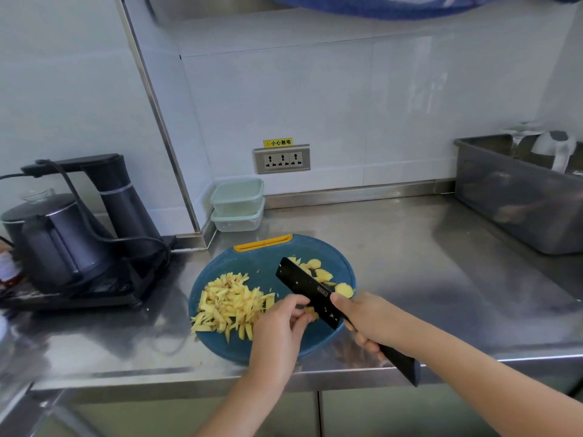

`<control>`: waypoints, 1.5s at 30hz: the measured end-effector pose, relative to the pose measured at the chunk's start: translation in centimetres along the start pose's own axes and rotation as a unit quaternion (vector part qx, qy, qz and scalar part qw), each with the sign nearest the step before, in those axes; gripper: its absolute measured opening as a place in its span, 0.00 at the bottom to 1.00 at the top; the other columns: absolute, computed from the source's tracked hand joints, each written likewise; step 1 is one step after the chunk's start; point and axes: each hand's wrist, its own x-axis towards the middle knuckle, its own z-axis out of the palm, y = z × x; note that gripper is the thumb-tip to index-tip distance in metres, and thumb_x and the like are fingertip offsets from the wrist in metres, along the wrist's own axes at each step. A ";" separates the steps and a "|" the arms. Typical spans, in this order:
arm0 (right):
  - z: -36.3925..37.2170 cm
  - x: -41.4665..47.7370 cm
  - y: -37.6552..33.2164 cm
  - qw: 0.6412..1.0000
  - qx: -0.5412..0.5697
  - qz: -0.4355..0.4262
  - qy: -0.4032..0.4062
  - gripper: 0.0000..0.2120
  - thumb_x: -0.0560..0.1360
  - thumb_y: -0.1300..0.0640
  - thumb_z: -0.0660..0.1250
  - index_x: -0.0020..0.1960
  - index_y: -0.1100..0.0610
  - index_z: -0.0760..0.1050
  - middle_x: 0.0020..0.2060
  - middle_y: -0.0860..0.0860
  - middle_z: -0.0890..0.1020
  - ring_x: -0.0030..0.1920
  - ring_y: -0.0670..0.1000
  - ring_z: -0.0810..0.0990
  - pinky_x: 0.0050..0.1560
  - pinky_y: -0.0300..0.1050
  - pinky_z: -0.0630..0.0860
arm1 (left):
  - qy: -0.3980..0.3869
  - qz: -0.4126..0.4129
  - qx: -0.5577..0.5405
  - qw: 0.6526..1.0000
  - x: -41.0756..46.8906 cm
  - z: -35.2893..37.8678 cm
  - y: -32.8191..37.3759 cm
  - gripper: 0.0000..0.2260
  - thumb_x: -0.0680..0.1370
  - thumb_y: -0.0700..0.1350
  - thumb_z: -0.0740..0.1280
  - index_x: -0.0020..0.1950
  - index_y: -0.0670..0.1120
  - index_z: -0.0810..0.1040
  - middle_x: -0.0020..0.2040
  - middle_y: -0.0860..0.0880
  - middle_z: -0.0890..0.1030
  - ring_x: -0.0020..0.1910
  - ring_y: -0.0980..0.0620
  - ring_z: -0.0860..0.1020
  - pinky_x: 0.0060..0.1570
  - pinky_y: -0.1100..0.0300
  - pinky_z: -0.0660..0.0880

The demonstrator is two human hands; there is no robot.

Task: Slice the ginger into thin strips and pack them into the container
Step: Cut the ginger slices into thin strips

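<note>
The left hand (277, 326) pinched a small pale-yellow ginger stub (311, 311) beside the black flat-bladed cleaver (304, 288) gripped by the right hand (362, 320), so a slip could have cut fingertips.

Bright, even light; glare on the steel counter (410, 247); wide-angle bending at edges.

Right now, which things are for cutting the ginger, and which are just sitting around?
For the job: ginger strips, ginger slices, knife held by the right hand, ginger piece pinched by the left hand, cutting board, stacked containers.
Just sitting around: kettle, wall socket, grey tub.
</note>
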 end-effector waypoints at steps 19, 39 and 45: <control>-0.5 -0.7 -0.4 1.000 0.003 -0.011 0.017 0.24 0.81 0.40 0.52 0.38 0.58 0.66 0.19 0.50 0.67 0.16 0.47 0.64 0.21 0.37 0.67 | -0.034 0.046 0.034 0.998 -0.1 -0.6 -0.5 0.06 0.73 0.46 0.72 0.49 0.50 0.83 0.43 0.58 0.77 0.38 0.62 0.74 0.43 0.70 0.72; 0.2 -2.4 -0.4 1.000 -0.020 -0.016 0.013 0.24 0.81 0.39 0.51 0.37 0.58 0.66 0.21 0.50 0.68 0.18 0.48 0.65 0.23 0.39 0.69 | -0.111 0.081 0.144 0.980 1.4 -2.5 -0.6 0.10 0.76 0.49 0.69 0.56 0.51 0.82 0.50 0.54 0.83 0.50 0.56 0.79 0.52 0.62 0.75; 0.9 -2.5 -0.7 0.998 -0.057 -0.017 0.007 0.18 0.82 0.45 0.52 0.37 0.49 0.64 0.24 0.51 0.70 0.19 0.47 0.68 0.28 0.43 0.77 | -0.068 0.134 0.136 0.979 0.8 -2.4 -1.3 0.06 0.66 0.41 0.78 0.40 0.50 0.85 0.34 0.55 0.82 0.33 0.56 0.79 0.34 0.61 0.78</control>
